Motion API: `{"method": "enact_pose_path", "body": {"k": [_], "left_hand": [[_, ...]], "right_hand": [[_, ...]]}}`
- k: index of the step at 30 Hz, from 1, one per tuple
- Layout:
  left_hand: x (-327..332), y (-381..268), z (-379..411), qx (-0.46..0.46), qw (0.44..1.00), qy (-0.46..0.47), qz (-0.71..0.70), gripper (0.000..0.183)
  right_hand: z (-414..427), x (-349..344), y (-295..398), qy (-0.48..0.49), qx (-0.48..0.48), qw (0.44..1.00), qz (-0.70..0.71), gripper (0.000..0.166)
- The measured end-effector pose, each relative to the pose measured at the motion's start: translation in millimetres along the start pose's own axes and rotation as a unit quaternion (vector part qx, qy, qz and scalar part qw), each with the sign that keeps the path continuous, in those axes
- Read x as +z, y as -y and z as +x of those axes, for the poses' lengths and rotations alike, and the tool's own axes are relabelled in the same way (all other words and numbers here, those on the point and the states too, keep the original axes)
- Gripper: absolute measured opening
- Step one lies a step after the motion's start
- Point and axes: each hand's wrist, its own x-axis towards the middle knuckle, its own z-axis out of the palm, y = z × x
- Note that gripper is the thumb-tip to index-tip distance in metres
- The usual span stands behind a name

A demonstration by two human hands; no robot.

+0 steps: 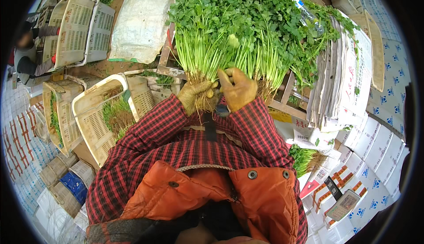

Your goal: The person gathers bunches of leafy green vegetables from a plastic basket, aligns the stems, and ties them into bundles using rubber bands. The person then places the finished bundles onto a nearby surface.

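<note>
My left hand (195,95), in a soiled yellowish glove, grips the root end of a bunch of leafy green herb stems (202,53), likely Chinese celery. Its brown roots hang below the fingers. Close beside it, my right hand (240,86), gloved the same way, has its fingers curled next to the stems. Whether it pinches a stem is hidden. More bunches with brown roots (265,86) lie to the right on a rusty metal-framed stand (288,106), their leaves (232,5) spreading away from me.
A newspaper stack (347,78) and a plastic bottle (306,13) lie right of the greens. Plastic crates (99,118) stand left, one holding rooted plants. A white woven sack (140,22) lies behind. Digital scale (343,206) lower right. Another person (28,55) handles a crate far left.
</note>
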Motion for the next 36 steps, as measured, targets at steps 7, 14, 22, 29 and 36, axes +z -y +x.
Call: {"method": "enact_pose_path", "body": {"k": [7,14,22,29,36], "left_hand": [[-3.9,-5.7,-7.3,0.005,0.999,0.011,-0.033,0.037],[4.0,-29.1,-27.3,0.008,0.884,0.365,-0.294,0.018],[4.5,-32.1,-27.2,0.047,0.85,0.417,-0.319,0.023],[-1.0,-21.8,-30.6,0.099,0.953,0.252,-0.136,0.026],[4.5,-14.0,-42.8,0.234,0.968,-0.052,0.074,0.046]], "right_hand": [[-15.3,10.7,49.9,0.202,-0.036,0.954,0.217,0.022],[59.1,-78.3,44.6,-0.17,0.048,0.777,0.604,0.032],[18.6,1.5,24.0,0.14,0.284,0.876,0.363,0.038],[17.0,8.8,61.7,0.163,0.143,0.975,0.058,0.022],[11.3,37.7,76.0,0.069,-0.092,0.961,-0.25,0.013]]}}
